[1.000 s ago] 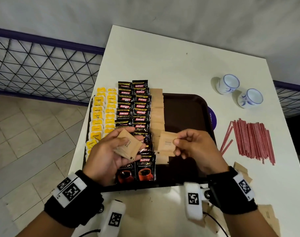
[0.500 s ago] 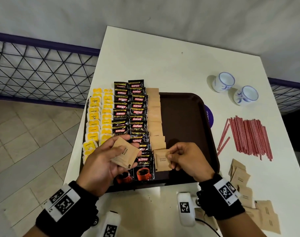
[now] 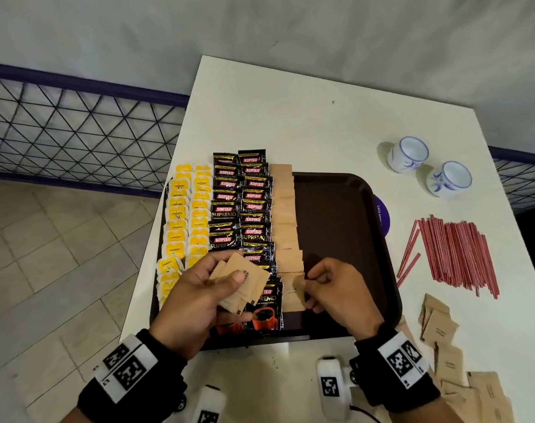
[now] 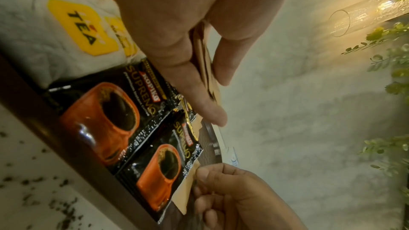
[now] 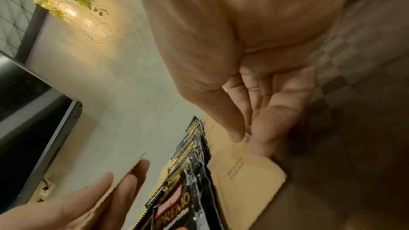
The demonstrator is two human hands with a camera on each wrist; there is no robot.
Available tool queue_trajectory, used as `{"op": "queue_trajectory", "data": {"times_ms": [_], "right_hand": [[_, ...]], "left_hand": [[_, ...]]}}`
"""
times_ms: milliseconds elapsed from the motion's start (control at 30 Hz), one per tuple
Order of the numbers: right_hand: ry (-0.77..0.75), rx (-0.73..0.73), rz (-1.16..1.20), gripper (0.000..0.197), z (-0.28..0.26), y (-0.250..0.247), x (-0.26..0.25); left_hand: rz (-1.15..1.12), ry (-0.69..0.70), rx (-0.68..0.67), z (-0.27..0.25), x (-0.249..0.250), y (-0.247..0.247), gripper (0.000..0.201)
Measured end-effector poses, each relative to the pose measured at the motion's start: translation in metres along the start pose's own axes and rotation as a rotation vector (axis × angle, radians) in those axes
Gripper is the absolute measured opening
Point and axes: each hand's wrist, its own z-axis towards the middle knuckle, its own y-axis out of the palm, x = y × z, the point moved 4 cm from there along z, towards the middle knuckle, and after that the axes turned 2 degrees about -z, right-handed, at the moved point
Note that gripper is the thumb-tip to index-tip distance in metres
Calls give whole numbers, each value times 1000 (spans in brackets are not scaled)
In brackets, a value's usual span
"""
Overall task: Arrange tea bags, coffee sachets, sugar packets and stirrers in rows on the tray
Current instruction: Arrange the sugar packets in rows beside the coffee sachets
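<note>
A dark brown tray (image 3: 345, 209) holds rows of yellow tea bags (image 3: 187, 218), black coffee sachets (image 3: 241, 206) and brown sugar packets (image 3: 286, 221). My left hand (image 3: 199, 297) grips a small stack of sugar packets (image 3: 245, 282) over the tray's near left part, thumb on top; the left wrist view shows the stack (image 4: 204, 62) edge-on between thumb and fingers. My right hand (image 3: 330, 288) pinches one sugar packet (image 3: 293, 293) at its right edge, and it lies at the near end of the sugar row (image 5: 250, 172). Red stirrers (image 3: 455, 254) lie on the table to the right.
Two white and blue cups (image 3: 428, 166) stand at the back right of the white table (image 3: 290, 117). Loose sugar packets (image 3: 443, 340) lie at the near right. A purple disc (image 3: 382, 215) pokes out beside the tray. The table's left edge drops to a tiled floor.
My right hand has lowered its sugar packet from the air onto the near end of the sugar row. The left hand stays over the tray with its stack.
</note>
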Motion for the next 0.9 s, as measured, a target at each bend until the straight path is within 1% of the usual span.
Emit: {"op": "queue_trajectory", "data": {"times_ms": [67,100,133,167,233,267,300,367,433,533,633,767,900], "right_hand": [[-55,63,-59,13,-4,-8,-7],[-99,68,-54,11,-8,-11,-13],[-143,40,-14,11,-12,-11,-20],[-184,-18,51,12,-16,-8,-28],[-255,-159,162,19,-24,2,-42],[-291,-205,174,23,-26,6,-47],[-326,-226,161,26,-26,10,-50],[-367,-231,122,23,-24,13,-53],[-356,-228,107,21,-22,12,-54],[-353,-271,110,35,-25,13,-54],[-321,-283,174,37,-24,13,-51],[-191,-250,304,29,-22,6,-45],[-162,-257,357,26,-22,2,-44]], "left_hand": [[4,1,5,0,0,3,33],[6,5,6,0,1,4,33],[14,10,6,1,1,7,31],[30,16,3,1,1,9,29],[83,33,-10,1,2,16,25],[117,43,-21,2,3,20,24],[152,53,-32,2,4,24,24],[209,75,-35,2,6,29,23],[248,93,-25,3,7,30,22],[317,111,-32,3,7,30,19],[304,49,-43,5,7,31,8],[111,-80,-56,7,7,22,22],[35,-109,-58,8,7,13,31]]}}
